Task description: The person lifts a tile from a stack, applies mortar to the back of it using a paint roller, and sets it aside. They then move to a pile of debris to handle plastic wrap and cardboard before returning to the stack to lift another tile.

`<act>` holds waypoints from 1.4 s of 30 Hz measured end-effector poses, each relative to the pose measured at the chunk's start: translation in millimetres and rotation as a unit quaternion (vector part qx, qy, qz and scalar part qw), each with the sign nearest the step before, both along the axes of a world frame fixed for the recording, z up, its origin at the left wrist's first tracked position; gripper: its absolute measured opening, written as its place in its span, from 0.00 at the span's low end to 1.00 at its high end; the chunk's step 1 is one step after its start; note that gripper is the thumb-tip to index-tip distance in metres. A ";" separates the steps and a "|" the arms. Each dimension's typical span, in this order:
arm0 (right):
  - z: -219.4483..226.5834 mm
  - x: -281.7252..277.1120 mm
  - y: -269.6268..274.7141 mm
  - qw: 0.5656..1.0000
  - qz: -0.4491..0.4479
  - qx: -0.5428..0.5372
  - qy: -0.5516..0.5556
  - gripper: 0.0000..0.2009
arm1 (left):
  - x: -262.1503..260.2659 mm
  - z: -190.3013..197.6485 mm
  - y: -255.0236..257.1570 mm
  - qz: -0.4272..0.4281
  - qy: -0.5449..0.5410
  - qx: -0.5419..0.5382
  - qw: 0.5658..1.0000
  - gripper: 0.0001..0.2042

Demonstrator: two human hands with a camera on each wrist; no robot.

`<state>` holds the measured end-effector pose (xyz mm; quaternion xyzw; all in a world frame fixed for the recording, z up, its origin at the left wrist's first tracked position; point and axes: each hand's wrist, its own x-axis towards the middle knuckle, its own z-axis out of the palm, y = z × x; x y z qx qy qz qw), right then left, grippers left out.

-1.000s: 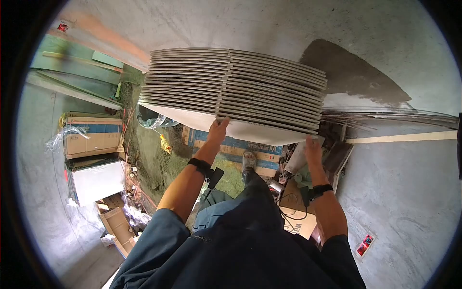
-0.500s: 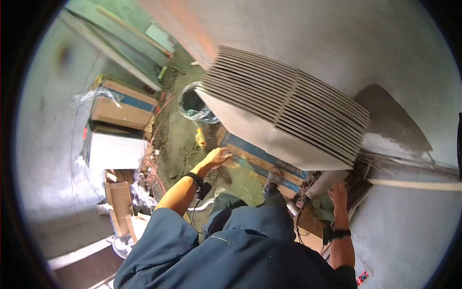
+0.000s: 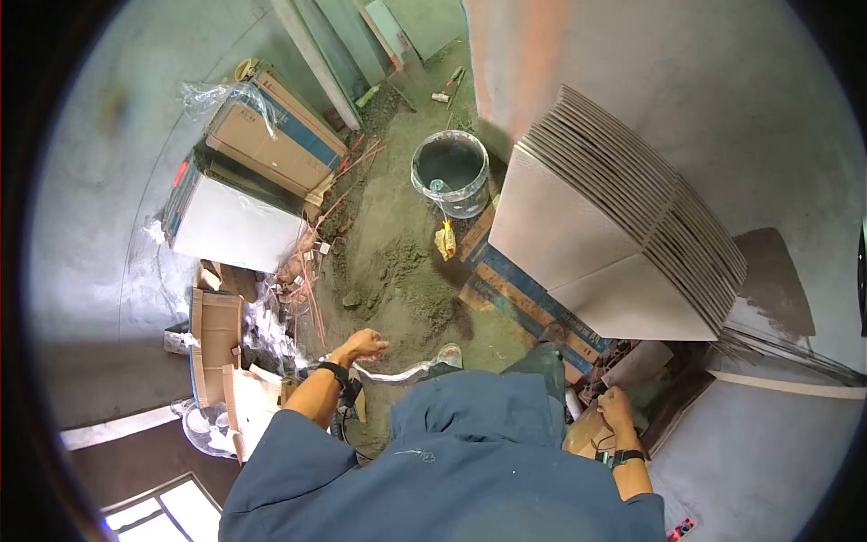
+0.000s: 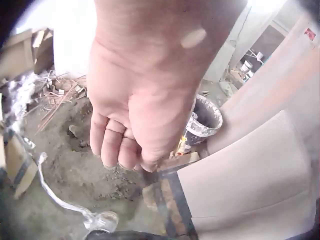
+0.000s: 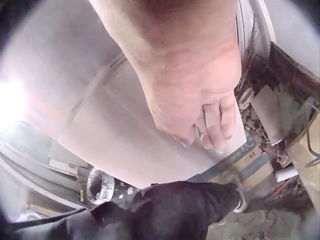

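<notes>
My left hand hangs over the sandy floor with nothing in it; in the left wrist view its fingers are loosely curled. On the other side, my right hand is also bare, its fingers loosely bent in the right wrist view. Ahead and to the right, a stack of large pale tiles leans against the wall, edges fanned upward, apart from both hands. Under the stack's front lie flattened cardboard strips, blue and brown.
A mortar-stained bucket stands left of the tiles, with a yellow-handled tool beside it. Cardboard-packed boxes and a white panel lean at the left wall. Rubble and a loose tile piece lie at right.
Both hands have come off the tile stack's front edge and drawn back toward the body. My view has turned left, bringing the bucket nearer the middle.
</notes>
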<state>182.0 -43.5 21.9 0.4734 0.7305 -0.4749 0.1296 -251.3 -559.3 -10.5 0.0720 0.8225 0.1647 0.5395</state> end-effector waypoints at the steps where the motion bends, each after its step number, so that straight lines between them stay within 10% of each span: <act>1: -7.6 -4.8 -12.3 0.990 0.072 0.118 0.003 0.07 | -5.1 0.1 -7.9 -0.052 0.018 -0.010 0.998 0.12; 7: 29.3 -74.4 -61.4 0.999 0.034 -0.028 -0.027 0.10 | -56.2 -15.4 -17.0 -0.100 0.080 0.005 0.992 0.08; 13: -112.2 -120.0 -12.3 0.983 0.149 -0.054 -0.095 0.13 | -152.0 -23.0 33.0 -0.171 0.191 0.102 0.961 0.07; 15: -165.6 -152.6 -5.5 0.953 0.234 0.166 -0.099 0.12 | -173.3 30.7 54.7 -0.141 0.151 0.065 0.976 0.12; 18: -114.8 -278.7 -16.3 0.993 0.056 -0.048 0.094 0.09 | -227.7 67.0 78.2 -0.212 0.238 0.042 0.947 0.16; 22: -63.2 -397.9 -51.7 0.980 0.102 -0.061 0.159 0.12 | -304.9 67.9 99.4 -0.253 0.227 -0.023 0.940 0.18; 34: -297.5 -582.5 -160.2 0.993 0.001 -0.105 -0.057 0.41 | -449.5 -208.9 38.2 -0.564 -0.011 0.123 0.816 0.29; 42: -444.2 -632.7 -207.3 0.969 -0.097 -0.227 0.006 0.41 | -513.6 -217.7 11.4 -0.489 -0.040 0.174 0.854 0.17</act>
